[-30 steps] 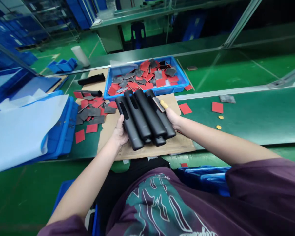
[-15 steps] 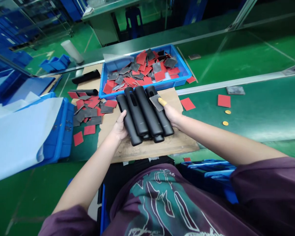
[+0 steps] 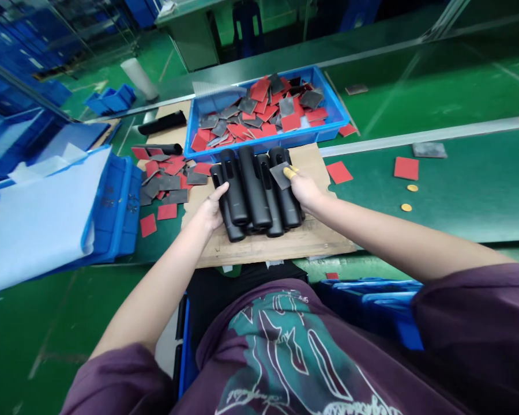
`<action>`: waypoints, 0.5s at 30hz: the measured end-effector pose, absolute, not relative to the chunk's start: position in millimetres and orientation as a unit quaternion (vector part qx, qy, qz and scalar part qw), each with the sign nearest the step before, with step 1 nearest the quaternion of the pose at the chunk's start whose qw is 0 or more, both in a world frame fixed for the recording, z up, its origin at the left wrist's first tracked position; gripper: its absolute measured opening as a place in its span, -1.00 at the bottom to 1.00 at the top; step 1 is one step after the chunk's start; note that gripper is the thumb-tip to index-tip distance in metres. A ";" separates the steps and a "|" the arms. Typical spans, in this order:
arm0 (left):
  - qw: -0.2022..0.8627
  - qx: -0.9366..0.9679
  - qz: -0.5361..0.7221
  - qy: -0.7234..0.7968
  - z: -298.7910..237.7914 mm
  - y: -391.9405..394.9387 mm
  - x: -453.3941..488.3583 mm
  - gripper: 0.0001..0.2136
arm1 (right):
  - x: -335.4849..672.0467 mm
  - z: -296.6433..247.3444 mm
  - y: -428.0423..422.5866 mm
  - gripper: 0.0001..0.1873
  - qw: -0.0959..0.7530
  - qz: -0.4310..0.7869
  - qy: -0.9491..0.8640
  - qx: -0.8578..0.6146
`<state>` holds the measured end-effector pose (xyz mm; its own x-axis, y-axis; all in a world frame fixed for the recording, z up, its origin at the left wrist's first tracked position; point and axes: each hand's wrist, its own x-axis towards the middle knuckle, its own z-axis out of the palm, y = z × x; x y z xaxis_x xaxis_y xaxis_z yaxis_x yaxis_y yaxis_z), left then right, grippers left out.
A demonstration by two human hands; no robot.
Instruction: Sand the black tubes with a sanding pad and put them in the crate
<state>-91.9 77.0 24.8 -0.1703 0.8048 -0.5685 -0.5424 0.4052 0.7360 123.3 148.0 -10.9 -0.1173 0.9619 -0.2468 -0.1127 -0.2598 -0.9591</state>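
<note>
Shifted up toward the tray since the earlier frame, your black slotted tubes [image 3: 251,187] lie bunched on a cardboard sheet [image 3: 259,249] atop the green workbench [image 3: 471,207], with green floor [image 3: 69,311] below. Your left hand [image 3: 210,216] lies half-open against them; your right hand [image 3: 305,191] pinches a grey square pad [image 3: 280,175] on them, a yellow-capped fingertip [image 3: 289,172] on top. Its other fingers are hidden, and the tube count is hard to make out. Just beyond, a blue tray [image 3: 263,142] brims with red and grey squares [image 3: 259,109].
</note>
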 end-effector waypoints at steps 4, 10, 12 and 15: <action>0.600 0.134 0.534 0.580 21.2 77.2 -98.1 -0.69 | 122.4 -12.8 146.1 -0.69 0.445 0.597 -0.448 -0.495; 0.535 0.166 0.538 0.629 8.4 74.1 -111.1 -0.63 | 123.0 -21.9 146.6 -0.69 0.468 0.554 -0.476 -0.498; 0.515 0.182 0.543 0.638 3.8 72.4 -117.9 -0.62 | 123.3 -26.0 146.6 -0.68 0.472 0.542 -0.484 -0.500; 0.500 0.216 0.545 0.638 -2.0 68.8 -130.4 -0.64 | 124.4 -32.9 147.6 -0.67 0.479 0.524 -0.494 -0.501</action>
<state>-130.4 68.8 -2.0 -0.4074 0.8197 -0.4027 -0.2692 0.3136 0.9106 124.4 147.6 -32.9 -0.0383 0.9979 -0.0527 -0.0069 -0.0530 -0.9986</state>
